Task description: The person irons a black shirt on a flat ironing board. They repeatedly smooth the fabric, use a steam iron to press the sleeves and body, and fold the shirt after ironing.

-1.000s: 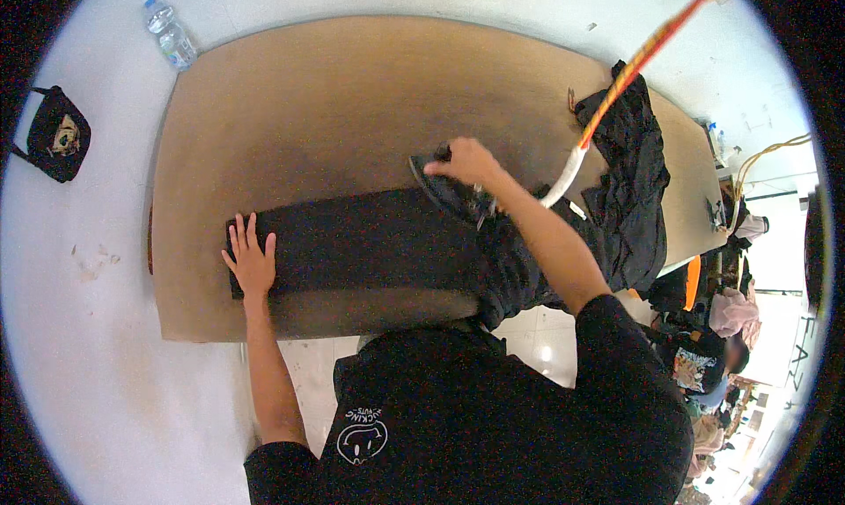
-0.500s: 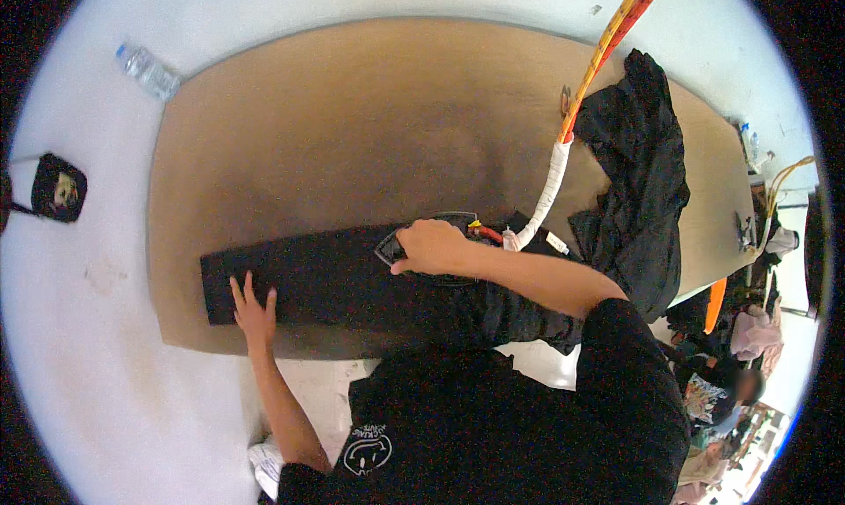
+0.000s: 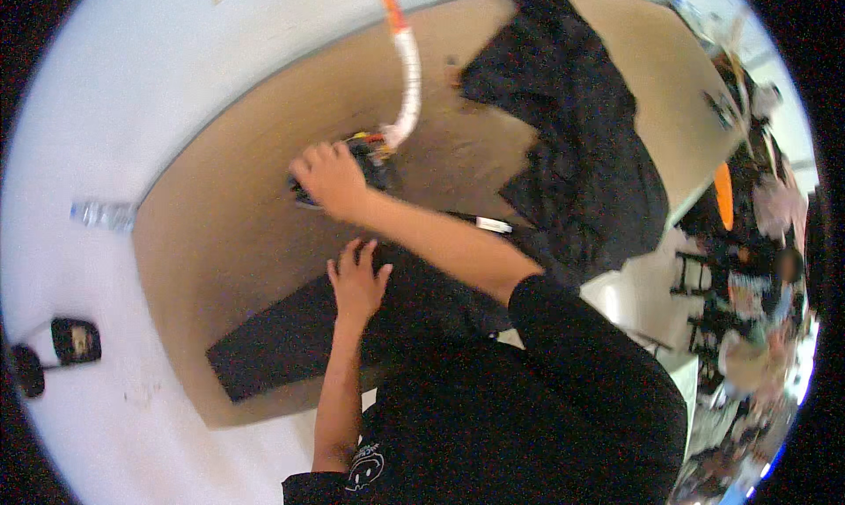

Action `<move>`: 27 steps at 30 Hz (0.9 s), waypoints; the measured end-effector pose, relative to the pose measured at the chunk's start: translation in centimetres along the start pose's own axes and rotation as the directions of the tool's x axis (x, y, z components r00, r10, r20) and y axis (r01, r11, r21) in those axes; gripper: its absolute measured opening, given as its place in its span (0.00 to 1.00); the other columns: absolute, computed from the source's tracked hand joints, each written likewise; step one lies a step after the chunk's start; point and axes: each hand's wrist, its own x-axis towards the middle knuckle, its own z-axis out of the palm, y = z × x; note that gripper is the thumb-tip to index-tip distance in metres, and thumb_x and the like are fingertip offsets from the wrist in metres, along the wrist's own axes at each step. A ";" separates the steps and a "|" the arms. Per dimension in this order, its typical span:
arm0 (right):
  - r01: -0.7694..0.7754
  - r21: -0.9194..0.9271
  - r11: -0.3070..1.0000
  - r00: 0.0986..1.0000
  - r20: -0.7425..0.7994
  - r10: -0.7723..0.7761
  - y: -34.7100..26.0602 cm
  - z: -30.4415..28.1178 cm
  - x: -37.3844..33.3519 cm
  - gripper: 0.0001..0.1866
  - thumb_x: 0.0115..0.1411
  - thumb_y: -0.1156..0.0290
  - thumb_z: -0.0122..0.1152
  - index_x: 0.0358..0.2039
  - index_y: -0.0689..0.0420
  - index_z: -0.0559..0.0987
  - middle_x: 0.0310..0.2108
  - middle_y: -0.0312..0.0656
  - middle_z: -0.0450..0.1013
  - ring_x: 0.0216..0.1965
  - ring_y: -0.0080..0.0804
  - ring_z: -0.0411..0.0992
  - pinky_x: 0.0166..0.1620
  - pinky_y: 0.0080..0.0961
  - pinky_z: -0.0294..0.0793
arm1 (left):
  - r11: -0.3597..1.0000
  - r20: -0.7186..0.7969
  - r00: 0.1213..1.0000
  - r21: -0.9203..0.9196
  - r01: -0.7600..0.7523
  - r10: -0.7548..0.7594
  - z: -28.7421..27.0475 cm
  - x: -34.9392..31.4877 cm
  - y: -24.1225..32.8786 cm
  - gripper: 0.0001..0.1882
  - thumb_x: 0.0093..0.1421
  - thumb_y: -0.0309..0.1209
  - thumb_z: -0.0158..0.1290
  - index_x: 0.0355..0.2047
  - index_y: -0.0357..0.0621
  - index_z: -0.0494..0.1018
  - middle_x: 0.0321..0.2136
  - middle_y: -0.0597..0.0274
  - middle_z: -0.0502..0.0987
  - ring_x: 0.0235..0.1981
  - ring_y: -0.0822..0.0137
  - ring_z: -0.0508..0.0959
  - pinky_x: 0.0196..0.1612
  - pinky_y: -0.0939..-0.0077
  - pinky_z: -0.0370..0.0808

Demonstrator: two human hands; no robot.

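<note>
A black garment [image 3: 273,351], laid out as a long flat strip like a trouser leg, lies along the near side of the brown-covered ironing table [image 3: 238,267]. My left hand [image 3: 359,285] rests at the strip's far edge, fingers spread and holding nothing. Beyond the strip, my right hand [image 3: 330,181] is closed over an iron [image 3: 376,163], which is on or just above the table cover. My fingers hide much of the iron. A white-wrapped cord [image 3: 409,87] rises from its back end.
Crumpled black cloth [image 3: 581,144] covers the table's right part. A small white label [image 3: 494,225] shows near my right forearm. At the left, a plastic bottle [image 3: 104,215] stands off the table edge. People and stools [image 3: 691,273] are at the far right.
My right hand has carried the iron off the strip to the table area beyond it. My left hand has shifted right along the garment. The whole view has turned.
</note>
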 end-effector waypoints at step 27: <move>-0.478 0.442 0.759 0.872 0.347 0.347 -8.5 -17.6 -30.7 0.16 0.60 0.62 0.69 0.36 0.64 0.79 0.33 0.46 0.76 0.35 0.34 0.75 0.40 0.29 0.73 | 0.893 -0.479 0.770 -0.369 0.259 -0.421 -22.1 -30.3 -17.4 0.08 0.65 0.30 0.57 0.37 0.36 0.77 0.35 0.54 0.81 0.38 0.59 0.79 0.46 0.67 0.74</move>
